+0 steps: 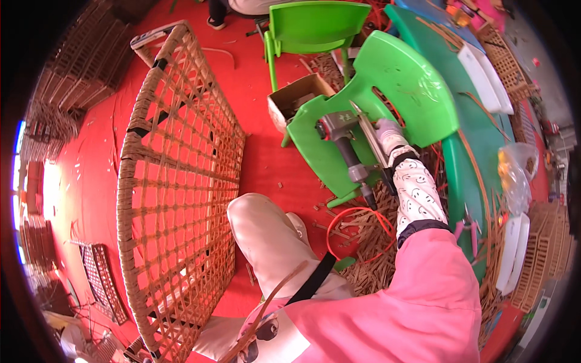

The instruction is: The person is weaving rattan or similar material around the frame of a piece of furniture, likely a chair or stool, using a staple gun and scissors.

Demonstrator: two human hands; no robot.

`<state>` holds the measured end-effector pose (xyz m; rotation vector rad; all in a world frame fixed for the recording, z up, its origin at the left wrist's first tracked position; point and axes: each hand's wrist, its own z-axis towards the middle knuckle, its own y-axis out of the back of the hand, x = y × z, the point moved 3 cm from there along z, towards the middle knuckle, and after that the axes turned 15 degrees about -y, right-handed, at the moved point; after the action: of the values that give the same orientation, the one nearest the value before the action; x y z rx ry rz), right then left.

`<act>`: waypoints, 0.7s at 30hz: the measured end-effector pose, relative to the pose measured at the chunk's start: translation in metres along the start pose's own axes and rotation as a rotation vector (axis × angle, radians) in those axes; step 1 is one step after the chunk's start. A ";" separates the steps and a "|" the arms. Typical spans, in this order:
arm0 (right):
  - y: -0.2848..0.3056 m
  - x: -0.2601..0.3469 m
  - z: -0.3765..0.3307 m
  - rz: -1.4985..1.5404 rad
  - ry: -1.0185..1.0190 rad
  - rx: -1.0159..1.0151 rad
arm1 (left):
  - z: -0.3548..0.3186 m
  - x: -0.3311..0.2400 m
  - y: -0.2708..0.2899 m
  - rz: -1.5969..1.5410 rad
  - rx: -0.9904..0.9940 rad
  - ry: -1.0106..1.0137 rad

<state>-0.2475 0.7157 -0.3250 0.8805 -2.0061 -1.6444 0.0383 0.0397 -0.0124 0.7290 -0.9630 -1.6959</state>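
Right hand [387, 134], gloved, sleeve patterned white under a pink jacket, reaches out over the seat of a low green plastic chair [417, 91]. Its grip is clenched on a pneumatic staple gun [345, 142]: grey body, long narrow magazine running up toward the chair back, handle pointing down toward the floor. The gun sits over the front part of the green seat, touching or just above it; cannot tell which. An orange air hose [357, 227] loops on the floor below the gun, over a litter of rattan offcuts [369, 254]. Left hand not in view, so its grip cannot be told. A large woven rattan panel [175, 199] with a wrapped frame stands tilted on the red floor [266, 157] to the person's left, near the knee in pale trousers. An open cardboard box [296, 100] sits just beside the chair. A second green chair [315, 24] stands further back. Stacks of woven panels [72, 60] line the far left.
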 end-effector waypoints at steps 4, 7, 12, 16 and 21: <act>0.006 -0.003 0.003 0.038 -0.033 0.074 | -0.002 0.005 -0.004 0.009 0.035 0.016; 0.002 0.031 -0.014 -0.193 0.106 0.114 | -0.024 0.016 0.011 0.047 0.091 0.061; -0.040 -0.082 0.050 -0.469 0.529 -0.166 | 0.006 0.017 0.000 0.102 0.025 -0.124; 0.018 -0.132 0.058 -0.493 0.901 -0.370 | -0.002 0.024 -0.006 -0.049 -0.197 -0.071; 0.155 0.038 -0.101 0.700 0.619 0.249 | -0.029 0.028 0.002 -0.145 -0.243 -0.018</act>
<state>-0.2423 0.6335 -0.1543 0.5590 -1.7797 -0.6477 0.0544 0.0053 -0.0258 0.6343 -0.7137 -1.9092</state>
